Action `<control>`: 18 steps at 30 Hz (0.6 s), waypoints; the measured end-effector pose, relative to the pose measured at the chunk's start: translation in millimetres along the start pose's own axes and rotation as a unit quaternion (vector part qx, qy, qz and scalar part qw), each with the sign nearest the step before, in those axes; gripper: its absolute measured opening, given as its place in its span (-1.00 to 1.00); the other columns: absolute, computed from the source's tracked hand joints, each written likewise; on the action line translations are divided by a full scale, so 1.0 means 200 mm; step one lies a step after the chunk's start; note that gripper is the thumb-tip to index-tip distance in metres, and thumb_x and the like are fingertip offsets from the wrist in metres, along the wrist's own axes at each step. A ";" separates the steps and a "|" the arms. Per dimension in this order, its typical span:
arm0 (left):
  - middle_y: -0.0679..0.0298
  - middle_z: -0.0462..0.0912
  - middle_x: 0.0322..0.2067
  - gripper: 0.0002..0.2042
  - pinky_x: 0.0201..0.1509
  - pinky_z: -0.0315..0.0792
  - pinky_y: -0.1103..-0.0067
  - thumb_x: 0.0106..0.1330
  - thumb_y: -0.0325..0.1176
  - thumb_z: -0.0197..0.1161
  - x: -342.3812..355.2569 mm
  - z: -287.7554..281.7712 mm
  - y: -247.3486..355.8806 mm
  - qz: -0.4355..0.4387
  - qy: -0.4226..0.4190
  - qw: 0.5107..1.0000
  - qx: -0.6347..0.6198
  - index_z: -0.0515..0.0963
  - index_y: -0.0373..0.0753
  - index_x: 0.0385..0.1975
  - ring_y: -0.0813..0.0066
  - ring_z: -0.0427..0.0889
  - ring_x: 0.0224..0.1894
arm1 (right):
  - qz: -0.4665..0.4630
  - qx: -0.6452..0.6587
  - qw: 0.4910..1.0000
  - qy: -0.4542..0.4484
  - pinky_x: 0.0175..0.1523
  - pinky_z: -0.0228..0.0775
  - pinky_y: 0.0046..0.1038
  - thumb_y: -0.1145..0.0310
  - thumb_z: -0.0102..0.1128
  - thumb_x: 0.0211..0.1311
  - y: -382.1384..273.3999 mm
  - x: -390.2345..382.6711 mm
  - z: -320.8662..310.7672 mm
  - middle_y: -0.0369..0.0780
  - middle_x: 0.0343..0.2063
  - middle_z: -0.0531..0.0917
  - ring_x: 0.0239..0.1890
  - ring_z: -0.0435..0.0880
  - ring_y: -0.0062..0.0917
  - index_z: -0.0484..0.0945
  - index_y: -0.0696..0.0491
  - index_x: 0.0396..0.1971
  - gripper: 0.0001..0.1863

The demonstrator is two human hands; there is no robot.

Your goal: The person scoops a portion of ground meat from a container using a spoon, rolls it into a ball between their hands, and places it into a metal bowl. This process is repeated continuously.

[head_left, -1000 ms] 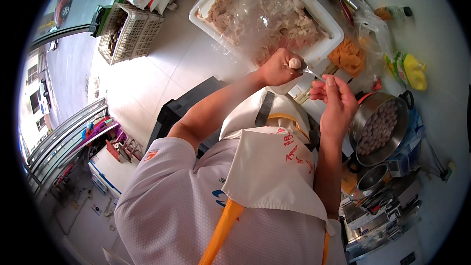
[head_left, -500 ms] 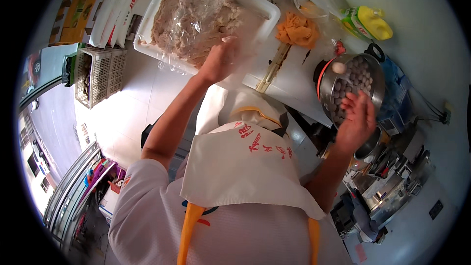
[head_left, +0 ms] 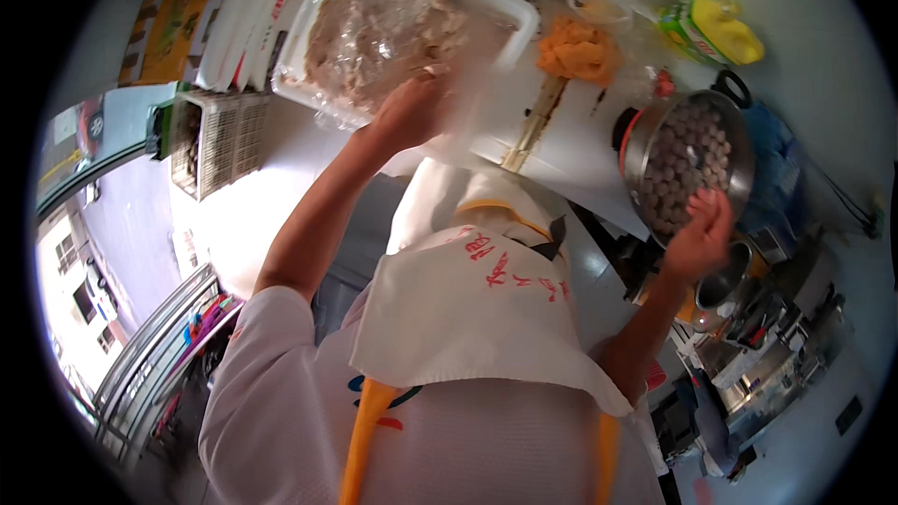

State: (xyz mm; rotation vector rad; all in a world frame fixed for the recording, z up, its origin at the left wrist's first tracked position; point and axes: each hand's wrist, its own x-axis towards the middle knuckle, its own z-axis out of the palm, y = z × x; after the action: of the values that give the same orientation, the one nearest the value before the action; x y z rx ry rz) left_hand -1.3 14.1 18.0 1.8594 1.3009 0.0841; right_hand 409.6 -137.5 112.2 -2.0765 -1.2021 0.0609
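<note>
A white plastic tray (head_left: 516, 42) holds a large mass of pale pinkish meat paste (head_left: 379, 33), partly under clear plastic film. My left hand (head_left: 409, 112) is closed at the tray's near edge, with a pale lump of paste showing at the top of the fist. To the right, a round steel pot (head_left: 639, 164) contains many greyish meatballs (head_left: 687, 164). Over its near rim is my right hand (head_left: 700, 238), fingers curled together. A small shiny spot lies ahead of those fingers; whether it is a tool they hold is unclear.
A crumpled orange cloth (head_left: 578, 49) lies between tray and pot, beside a stained strip (head_left: 535, 122). Behind the pot stands a yellow bottle (head_left: 720, 33). A white plastic crate (head_left: 229, 145) sits at left, and another steel pot (head_left: 725, 281) is near my right wrist.
A pale ball that hung above the pot half a second ago is no longer in the air. My right hand has drawn slightly nearer relative to the pot. The whole view has shifted slightly.
</note>
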 end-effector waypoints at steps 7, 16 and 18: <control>-0.02 0.73 -0.26 -0.60 0.01 0.60 0.19 0.17 -0.46 0.37 0.03 0.02 0.11 0.097 0.018 0.991 0.085 0.63 -0.14 0.06 -0.02 0.75 -0.12 | 0.016 0.144 0.988 -0.045 -0.16 0.66 -0.52 0.46 0.15 0.59 -0.26 -0.07 0.10 -0.10 -0.22 0.81 -0.30 0.76 -0.55 0.66 0.24 0.03 -0.79; 0.04 0.75 -0.37 -0.88 -0.05 0.60 0.21 0.09 -0.47 0.33 0.17 0.15 -0.13 0.080 -0.066 0.989 0.103 0.68 -0.22 -0.35 0.01 0.76 -0.21 | 0.004 0.174 0.982 -0.079 -0.21 0.66 -0.50 0.47 0.16 0.59 -0.31 -0.13 0.18 -0.10 -0.28 0.79 -0.36 0.75 -0.54 0.66 0.26 0.01 -0.80; 0.07 0.76 -0.37 -0.85 -0.05 0.60 0.23 0.07 -0.47 0.32 0.17 0.12 -0.12 0.098 -0.110 0.982 0.116 0.70 -0.23 -0.34 0.07 0.76 -0.19 | 0.016 0.177 0.981 -0.075 -0.21 0.66 -0.50 0.47 0.16 0.59 -0.32 -0.14 0.16 -0.10 -0.28 0.79 -0.35 0.75 -0.54 0.66 0.26 0.01 -0.80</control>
State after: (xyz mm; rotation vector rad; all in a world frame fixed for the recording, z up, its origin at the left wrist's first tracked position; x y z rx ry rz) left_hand 8.4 30.0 -26.5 2.1254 1.0076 -0.1724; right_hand 334.1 -120.8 119.3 -1.8022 -1.1513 0.4228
